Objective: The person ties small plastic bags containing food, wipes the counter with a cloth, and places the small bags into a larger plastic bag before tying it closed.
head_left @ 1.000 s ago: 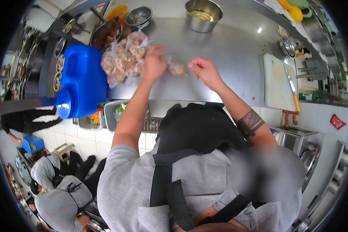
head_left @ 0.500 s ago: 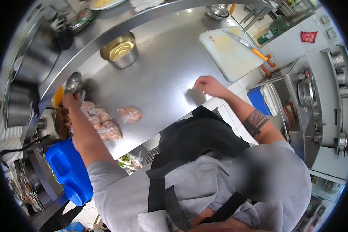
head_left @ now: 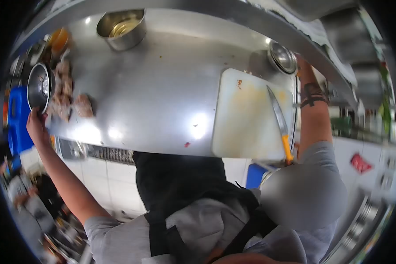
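My left hand (head_left: 37, 127) is closed on the rim of a metal bowl (head_left: 39, 86), which is tipped on its side at the counter's left end. Beside that bowl lie several clear plastic bags of pinkish food (head_left: 64, 86), and one more bag (head_left: 84, 105) sits a little apart to their right. My right hand (head_left: 302, 62) reaches to the far right edge, right at the side of some nested metal bowls (head_left: 282, 57); its fingers are mostly hidden. Nearer me, a knife with an orange handle (head_left: 287, 148) rests on a white cutting board (head_left: 246, 119).
A metal pot (head_left: 126, 38) with yellowish liquid stands at the back left of the steel counter (head_left: 167, 79), near an orange container (head_left: 58, 39). A raised steel shelf (head_left: 198, 9) runs along the back. Blue plastic containers (head_left: 20, 116) stand beyond the left end.
My left hand has lifted the metal bowl outward, past the bags. My right hand has reached from the counter's front edge to the nested bowls. The view has turned and shifted rightward.
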`<move>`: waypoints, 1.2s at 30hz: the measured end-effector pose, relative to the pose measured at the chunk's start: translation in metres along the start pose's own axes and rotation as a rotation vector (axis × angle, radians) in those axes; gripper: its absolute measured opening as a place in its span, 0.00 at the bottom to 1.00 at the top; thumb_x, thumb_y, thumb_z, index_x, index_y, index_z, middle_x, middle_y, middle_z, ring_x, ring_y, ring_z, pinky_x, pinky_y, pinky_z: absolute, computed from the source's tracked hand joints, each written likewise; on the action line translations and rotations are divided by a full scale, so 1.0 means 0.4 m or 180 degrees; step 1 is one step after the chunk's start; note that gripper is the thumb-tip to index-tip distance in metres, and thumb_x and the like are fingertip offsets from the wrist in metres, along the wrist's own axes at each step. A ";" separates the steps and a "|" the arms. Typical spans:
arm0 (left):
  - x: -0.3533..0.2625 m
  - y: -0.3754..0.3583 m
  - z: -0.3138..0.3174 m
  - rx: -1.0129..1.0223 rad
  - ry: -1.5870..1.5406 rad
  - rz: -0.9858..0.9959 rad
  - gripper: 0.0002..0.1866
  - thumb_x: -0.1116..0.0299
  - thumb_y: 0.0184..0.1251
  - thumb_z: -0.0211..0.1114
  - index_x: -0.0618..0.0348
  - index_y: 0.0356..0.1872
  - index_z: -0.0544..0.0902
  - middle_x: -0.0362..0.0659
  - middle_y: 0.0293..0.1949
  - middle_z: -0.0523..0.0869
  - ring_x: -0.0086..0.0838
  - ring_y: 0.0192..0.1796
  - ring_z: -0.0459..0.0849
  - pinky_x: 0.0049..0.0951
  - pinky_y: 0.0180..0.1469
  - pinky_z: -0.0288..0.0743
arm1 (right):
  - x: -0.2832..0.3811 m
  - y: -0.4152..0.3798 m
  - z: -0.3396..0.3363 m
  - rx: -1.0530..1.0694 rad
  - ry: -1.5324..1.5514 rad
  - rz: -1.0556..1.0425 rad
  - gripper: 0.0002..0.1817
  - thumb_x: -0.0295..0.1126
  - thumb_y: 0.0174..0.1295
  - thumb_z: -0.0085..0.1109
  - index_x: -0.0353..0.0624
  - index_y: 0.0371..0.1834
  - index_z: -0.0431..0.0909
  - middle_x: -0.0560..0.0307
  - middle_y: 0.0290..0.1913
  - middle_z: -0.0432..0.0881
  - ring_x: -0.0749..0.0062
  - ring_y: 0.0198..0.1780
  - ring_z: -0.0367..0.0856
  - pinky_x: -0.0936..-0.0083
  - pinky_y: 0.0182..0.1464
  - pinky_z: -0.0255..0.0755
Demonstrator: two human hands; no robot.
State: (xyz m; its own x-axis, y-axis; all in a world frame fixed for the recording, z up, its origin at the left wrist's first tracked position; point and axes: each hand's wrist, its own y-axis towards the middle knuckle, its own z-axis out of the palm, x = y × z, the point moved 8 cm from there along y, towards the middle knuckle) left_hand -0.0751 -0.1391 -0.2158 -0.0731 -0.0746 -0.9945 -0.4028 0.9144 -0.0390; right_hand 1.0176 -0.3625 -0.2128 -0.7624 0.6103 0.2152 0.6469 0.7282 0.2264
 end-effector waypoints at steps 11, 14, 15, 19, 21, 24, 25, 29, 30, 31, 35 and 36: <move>0.283 -1.047 -0.459 -0.1381 0.0250 -0.1251 0.04 0.69 0.69 0.62 0.57 0.37 0.82 0.36 0.33 0.81 0.22 0.34 0.77 0.27 0.34 0.68 | -0.166 0.398 0.322 0.1368 0.0097 0.0398 0.42 0.62 0.64 0.65 0.45 0.73 0.73 0.42 0.69 0.77 0.49 0.65 0.78 0.45 0.63 0.73; 0.283 -1.166 -0.421 -0.1600 -0.0048 -0.1367 0.04 0.70 0.69 0.61 0.58 0.34 0.80 0.39 0.31 0.80 0.25 0.30 0.76 0.25 0.33 0.68 | -0.057 0.452 0.394 0.1745 0.0288 0.0251 0.43 0.64 0.62 0.66 0.47 0.73 0.73 0.43 0.71 0.75 0.49 0.68 0.76 0.41 0.63 0.72; 0.296 -1.178 -0.410 -0.1578 -0.0047 -0.1402 0.04 0.70 0.69 0.61 0.58 0.34 0.80 0.39 0.31 0.80 0.25 0.30 0.76 0.25 0.33 0.68 | -0.001 0.460 0.424 0.1886 0.0295 0.0145 0.43 0.65 0.62 0.66 0.48 0.73 0.73 0.44 0.72 0.75 0.49 0.69 0.75 0.40 0.63 0.72; 0.356 -1.189 -0.326 -0.1359 -0.0199 -0.1513 0.03 0.71 0.67 0.63 0.57 0.35 0.79 0.39 0.31 0.81 0.24 0.32 0.77 0.27 0.35 0.70 | 0.298 0.396 0.525 0.2313 0.0039 -0.0551 0.45 0.67 0.60 0.67 0.50 0.74 0.73 0.45 0.74 0.73 0.48 0.72 0.73 0.36 0.64 0.71; 0.358 -1.167 -0.253 -0.0739 0.0645 -0.1073 0.03 0.70 0.67 0.62 0.57 0.37 0.80 0.39 0.32 0.81 0.24 0.33 0.79 0.28 0.36 0.71 | 0.422 0.289 0.503 0.2286 -0.0396 -0.1184 0.43 0.66 0.63 0.63 0.46 0.72 0.74 0.41 0.71 0.75 0.44 0.67 0.79 0.37 0.58 0.76; 0.358 -1.190 -0.091 -0.0413 0.0484 -0.1393 0.06 0.71 0.65 0.62 0.60 0.40 0.82 0.35 0.34 0.84 0.19 0.33 0.79 0.24 0.36 0.70 | 0.461 0.189 0.491 0.2091 -0.0741 -0.1407 0.39 0.62 0.67 0.59 0.39 0.69 0.76 0.36 0.66 0.79 0.40 0.59 0.85 0.42 0.49 0.82; 0.377 -1.200 -0.077 -0.0270 0.0617 -0.1362 0.06 0.72 0.65 0.62 0.60 0.39 0.82 0.34 0.33 0.83 0.17 0.32 0.77 0.22 0.35 0.68 | 0.457 0.166 0.485 0.2026 -0.0806 -0.1409 0.38 0.60 0.68 0.58 0.37 0.68 0.77 0.35 0.65 0.80 0.39 0.56 0.86 0.43 0.47 0.83; 0.391 -1.256 -0.026 0.0981 0.1289 -0.1615 0.04 0.78 0.59 0.60 0.62 0.32 0.83 0.32 0.26 0.81 0.15 0.28 0.73 0.21 0.31 0.65 | 0.433 0.033 0.411 0.1947 -0.1130 -0.1015 0.30 0.50 0.67 0.53 0.38 0.62 0.83 0.39 0.67 0.80 0.43 0.68 0.78 0.59 0.69 0.72; 0.385 -1.276 0.010 0.1151 0.1477 -0.1653 0.03 0.77 0.58 0.61 0.64 0.31 0.83 0.34 0.24 0.81 0.17 0.27 0.74 0.24 0.30 0.66 | 0.453 -0.009 0.400 0.1974 -0.1206 -0.1108 0.28 0.47 0.66 0.54 0.38 0.60 0.84 0.39 0.65 0.82 0.43 0.66 0.80 0.59 0.67 0.73; 0.384 -1.297 0.053 0.1312 0.1664 -0.1689 0.04 0.76 0.57 0.62 0.65 0.29 0.83 0.35 0.23 0.81 0.19 0.25 0.75 0.26 0.29 0.68 | 0.473 -0.053 0.387 0.2000 -0.1282 -0.1202 0.26 0.44 0.64 0.55 0.39 0.58 0.86 0.39 0.63 0.84 0.42 0.64 0.82 0.59 0.66 0.75; 0.489 -1.368 0.230 0.1916 0.2035 -0.1394 0.10 0.68 0.55 0.67 0.68 0.28 0.83 0.46 0.19 0.82 0.28 0.23 0.81 0.34 0.27 0.74 | 0.637 -0.224 0.388 0.1665 -0.0927 -0.1852 0.20 0.35 0.60 0.55 0.36 0.49 0.88 0.36 0.54 0.87 0.43 0.58 0.86 0.58 0.61 0.78; 0.535 -1.391 0.273 0.1854 0.1703 -0.1350 0.11 0.68 0.56 0.67 0.69 0.28 0.83 0.49 0.19 0.83 0.32 0.22 0.82 0.37 0.27 0.75 | 0.666 -0.261 0.390 0.1565 -0.0763 -0.1832 0.19 0.33 0.60 0.55 0.35 0.48 0.88 0.35 0.54 0.87 0.44 0.58 0.85 0.57 0.62 0.78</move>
State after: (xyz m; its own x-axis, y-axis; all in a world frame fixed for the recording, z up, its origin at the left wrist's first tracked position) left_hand 0.2331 -0.6205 -0.4173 -0.4975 -0.4944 -0.7128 0.0234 0.8138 -0.5807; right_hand 0.7440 -0.2274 -0.3272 -0.9939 0.1058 -0.0313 0.1101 0.9698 -0.2177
